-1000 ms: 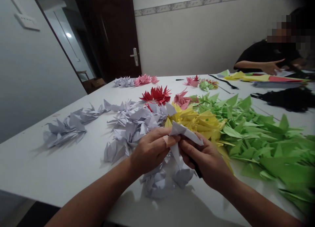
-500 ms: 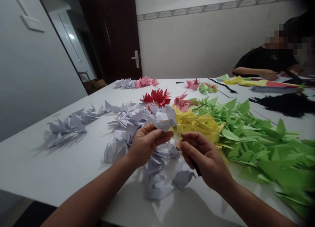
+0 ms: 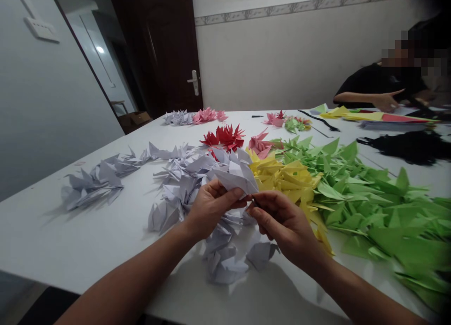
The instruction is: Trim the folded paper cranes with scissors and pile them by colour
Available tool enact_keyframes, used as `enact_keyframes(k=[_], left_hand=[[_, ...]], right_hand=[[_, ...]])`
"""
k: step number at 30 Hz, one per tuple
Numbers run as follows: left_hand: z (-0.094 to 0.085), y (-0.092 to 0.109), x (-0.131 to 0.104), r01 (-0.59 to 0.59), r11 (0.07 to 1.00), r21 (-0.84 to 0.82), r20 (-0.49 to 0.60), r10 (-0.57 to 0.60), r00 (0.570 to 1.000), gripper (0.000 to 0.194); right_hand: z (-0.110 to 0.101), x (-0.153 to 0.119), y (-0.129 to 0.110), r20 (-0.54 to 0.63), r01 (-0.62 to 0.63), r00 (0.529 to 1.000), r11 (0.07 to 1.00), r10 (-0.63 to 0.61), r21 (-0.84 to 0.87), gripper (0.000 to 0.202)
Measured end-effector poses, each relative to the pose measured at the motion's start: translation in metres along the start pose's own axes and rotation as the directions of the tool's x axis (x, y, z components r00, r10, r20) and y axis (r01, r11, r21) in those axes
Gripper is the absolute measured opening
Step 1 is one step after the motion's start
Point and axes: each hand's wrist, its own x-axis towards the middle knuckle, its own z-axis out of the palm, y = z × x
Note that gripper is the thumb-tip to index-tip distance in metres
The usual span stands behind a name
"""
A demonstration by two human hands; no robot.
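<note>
My left hand (image 3: 211,205) pinches a white folded paper piece (image 3: 237,174), its pointed corner turned toward the right. My right hand (image 3: 282,221) is closed at that corner, with the fingertips of both hands almost touching. A thin black thing (image 3: 255,201) shows between the right fingertips; its kind is unclear and most of it is hidden in the hand. White folded paper pieces (image 3: 179,193), shaped like paper cranes, lie heaped under and left of my hands. Yellow folded pieces (image 3: 285,177) lie just beyond the right hand.
Green folded pieces (image 3: 373,203) cover the table's right side. Red (image 3: 225,137) and pink (image 3: 260,144) ones lie beyond the white heap. Black strands (image 3: 408,149) are piled at the right. Across the white table (image 3: 116,240), a person (image 3: 369,88) handles paper.
My right hand has moved left and up to the white paper piece, which has tilted, its corner now pointing down to the right. The other person's hand has lifted slightly.
</note>
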Motion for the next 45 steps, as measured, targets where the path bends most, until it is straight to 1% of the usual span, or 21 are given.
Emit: enact_keyframes(k=[4, 9, 11, 13, 15, 17, 19, 21, 24, 26, 27, 30, 31, 33, 35, 37, 39, 40, 42, 44, 45], left_hand=[[0.002, -0.001, 0.000, -0.010, 1.000, 0.018, 0.047, 0.009, 0.999, 0.023], [0.002, -0.002, -0.001, 0.006, 0.999, 0.032, 0.028, -0.006, 1.000, 0.027], [0.002, -0.002, -0.002, -0.043, 0.996, 0.076, 0.008, 0.043, 0.999, 0.029], [0.001, 0.000, -0.004, -0.160, 0.978, 0.131, -0.026, 0.165, 0.986, 0.033], [0.000, 0.004, -0.004, -0.319, 0.923, 0.216, -0.060, 0.339, 0.939, 0.043], [-0.005, 0.012, -0.002, -0.449, 0.825, 0.343, -0.086, 0.504, 0.860, 0.055], [-0.015, 0.023, 0.004, -0.513, 0.708, 0.485, -0.116, 0.634, 0.764, 0.063], [-0.032, 0.035, 0.012, -0.510, 0.613, 0.603, -0.155, 0.718, 0.679, 0.064], [-0.065, 0.051, 0.024, -0.434, 0.508, 0.744, -0.201, 0.790, 0.579, 0.051], [-0.087, 0.059, 0.030, -0.327, 0.441, 0.836, -0.217, 0.813, 0.541, 0.042], [-0.096, 0.061, 0.032, -0.254, 0.422, 0.870, -0.236, 0.809, 0.539, 0.039], [-0.114, 0.063, 0.033, -0.045, 0.392, 0.919, -0.293, 0.755, 0.586, 0.041], [-0.118, 0.063, 0.032, -0.009, 0.372, 0.928, -0.290, 0.738, 0.609, 0.045], [-0.126, 0.063, 0.032, 0.013, 0.322, 0.947, -0.255, 0.722, 0.643, 0.051], [-0.137, 0.068, 0.035, 0.089, 0.259, 0.962, -0.252, 0.713, 0.654, 0.049], [-0.154, 0.076, 0.043, 0.236, 0.195, 0.952, -0.303, 0.695, 0.652, 0.047], [-0.174, 0.084, 0.055, 0.334, 0.127, 0.934, -0.331, 0.659, 0.675, 0.044], [-0.184, 0.088, 0.063, 0.346, 0.089, 0.934, -0.322, 0.628, 0.708, 0.042], [-0.202, 0.092, 0.080, 0.319, 0.001, 0.948, -0.270, 0.534, 0.801, 0.038], [-0.215, 0.093, 0.100, 0.274, -0.095, 0.957, -0.212, 0.413, 0.886, 0.040], [-0.220, 0.092, 0.110, 0.257, -0.138, 0.957, -0.194, 0.355, 0.915, 0.043]], right_hand=[[-0.003, 0.003, 0.002, 0.016, 0.012, 1.000, 1.000, -0.011, -0.013, 0.019], [-0.005, 0.001, 0.002, 0.025, 0.046, 0.999, 0.995, -0.044, -0.092, 0.019], [-0.006, 0.000, 0.002, 0.012, 0.057, 0.998, 0.990, -0.056, -0.132, 0.019], [-0.007, 0.000, 0.003, -0.006, 0.071, 0.997, 0.985, -0.073, -0.158, 0.020], [-0.008, 0.001, 0.003, -0.049, 0.097, 0.993, 0.980, -0.107, -0.171, 0.021], [-0.009, 0.002, 0.003, -0.101, 0.124, 0.984, 0.976, -0.144, -0.181, 0.023], [-0.009, 0.003, 0.003, -0.135, 0.134, 0.978, 0.973, -0.160, -0.188, 0.024], [-0.010, 0.004, 0.003, -0.146, 0.128, 0.977, 0.974, -0.156, -0.187, 0.025], [-0.011, 0.005, 0.004, -0.154, 0.113, 0.977, 0.973, -0.145, -0.200, 0.027], [-0.012, 0.005, 0.006, -0.159, 0.111, 0.976, 0.967, -0.150, -0.232, 0.029], [-0.013, 0.005, 0.008, -0.159, 0.111, 0.975, 0.962, -0.154, -0.249, 0.029], [-0.014, 0.004, 0.010, -0.149, 0.122, 0.974, 0.949, -0.171, -0.291, 0.031], [-0.014, 0.004, 0.010, -0.143, 0.128, 0.974, 0.945, -0.178, -0.301, 0.031], [-0.014, 0.002, 0.009, -0.131, 0.146, 0.972, 0.938, -0.195, -0.313, 0.030], [-0.014, 0.001, 0.007, -0.116, 0.161, 0.972, 0.935, -0.206, -0.318, 0.029], [-0.014, 0.001, 0.006, -0.111, 0.165, 0.971, 0.931, -0.211, -0.325, 0.029], [-0.016, 0.002, 0.006, -0.124, 0.161, 0.969, 0.927, -0.214, -0.339, 0.029], [-0.017, 0.003, 0.007, -0.129, 0.161, 0.968, 0.923, -0.218, -0.349, 0.030], [-0.018, 0.004, 0.009, -0.118, 0.173, 0.965, 0.908, -0.233, -0.381, 0.030], [-0.019, 0.005, 0.011, -0.095, 0.203, 0.959, 0.880, -0.268, -0.429, 0.026], [-0.019, 0.005, 0.011, -0.086, 0.221, 0.953, 0.862, -0.289, -0.456, 0.024]])
